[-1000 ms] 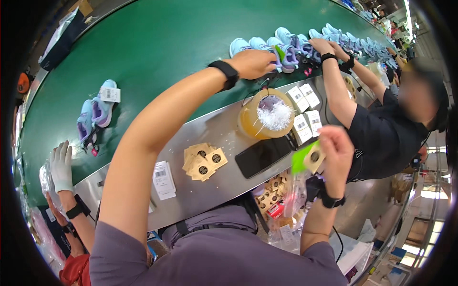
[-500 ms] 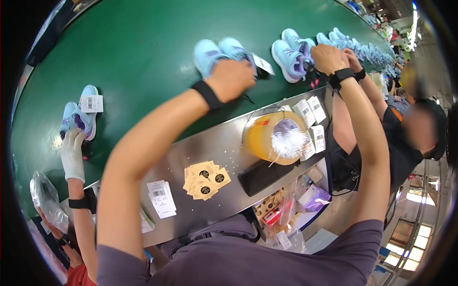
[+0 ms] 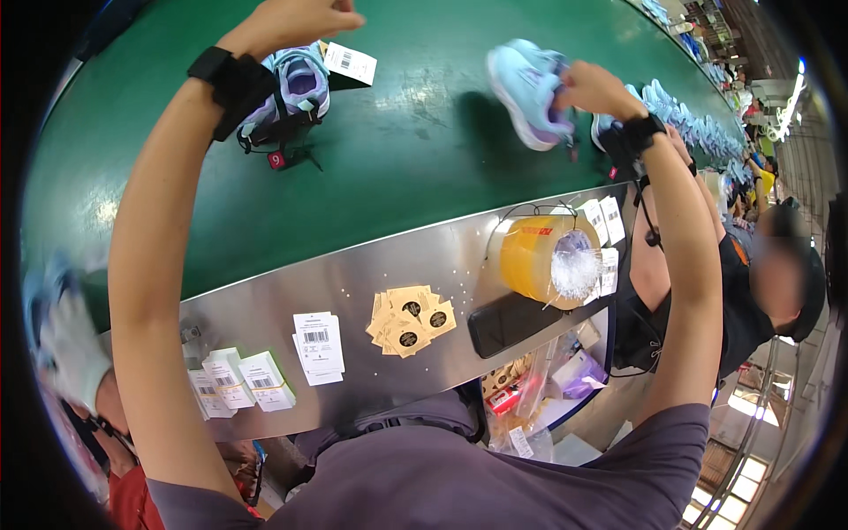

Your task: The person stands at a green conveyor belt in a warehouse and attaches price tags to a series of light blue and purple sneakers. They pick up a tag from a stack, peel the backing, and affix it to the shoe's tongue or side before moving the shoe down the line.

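My right hand (image 3: 601, 90) grips a light blue sneaker (image 3: 521, 93) at its collar, tilted above the green belt with a shadow beside it. A second shoe seems to be behind it, partly hidden. My left hand (image 3: 296, 25), cut off by the top edge, hovers over another pair of light blue sneakers (image 3: 300, 81). Its visible thumb and finger are a little apart and nothing shows between them. A white barcode tag (image 3: 351, 64) lies at that pair's right side. A small red tag (image 3: 276, 160) hangs by the pair's heels.
On the steel ledge are white barcode cards (image 3: 320, 349), brown paper tags (image 3: 411, 320), a yellow tub (image 3: 534, 261) of white fasteners and a black phone (image 3: 508, 322). Beside me on the right sits a co-worker (image 3: 751, 291); a co-worker's gloved hand (image 3: 75, 349) is at left.
My left hand has moved left and up, off the tagged pair, which has also shifted left. My right hand has raised a sneaker off the belt and brought it slightly left.
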{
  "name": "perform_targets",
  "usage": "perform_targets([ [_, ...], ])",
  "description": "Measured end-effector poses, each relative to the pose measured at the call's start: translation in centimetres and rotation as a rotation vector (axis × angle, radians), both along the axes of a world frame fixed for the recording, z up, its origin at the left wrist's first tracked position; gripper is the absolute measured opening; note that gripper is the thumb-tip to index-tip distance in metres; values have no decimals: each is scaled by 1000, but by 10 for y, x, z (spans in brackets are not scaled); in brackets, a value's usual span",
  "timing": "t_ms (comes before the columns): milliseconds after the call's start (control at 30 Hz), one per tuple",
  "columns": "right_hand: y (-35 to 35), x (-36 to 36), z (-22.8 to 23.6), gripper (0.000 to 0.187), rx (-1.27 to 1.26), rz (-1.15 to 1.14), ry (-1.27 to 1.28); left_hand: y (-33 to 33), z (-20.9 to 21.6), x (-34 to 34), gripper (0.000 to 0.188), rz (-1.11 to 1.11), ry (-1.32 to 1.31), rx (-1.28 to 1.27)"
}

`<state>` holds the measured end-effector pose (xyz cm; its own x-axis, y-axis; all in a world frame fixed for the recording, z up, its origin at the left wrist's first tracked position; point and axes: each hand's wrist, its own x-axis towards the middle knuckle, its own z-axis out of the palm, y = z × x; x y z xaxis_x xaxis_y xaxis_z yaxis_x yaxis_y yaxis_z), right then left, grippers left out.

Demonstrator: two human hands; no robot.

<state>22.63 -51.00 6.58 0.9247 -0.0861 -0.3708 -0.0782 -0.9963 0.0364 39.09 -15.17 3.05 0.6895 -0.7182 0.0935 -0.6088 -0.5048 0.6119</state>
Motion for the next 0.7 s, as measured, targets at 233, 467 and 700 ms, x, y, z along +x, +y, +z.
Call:
perform_targets([
  [233, 147, 24, -11, 46, 79, 186, -13, -42, -23, -23, 26, -58, 145, -238],
  [467, 111, 5, 9, 21, 258, 153, -280, -76, -62, -22, 20, -196, -73, -297],
  [700, 87, 19, -22, 17, 122, 115, -59, -91, -57, -16, 12, -333, 378, 49],
])
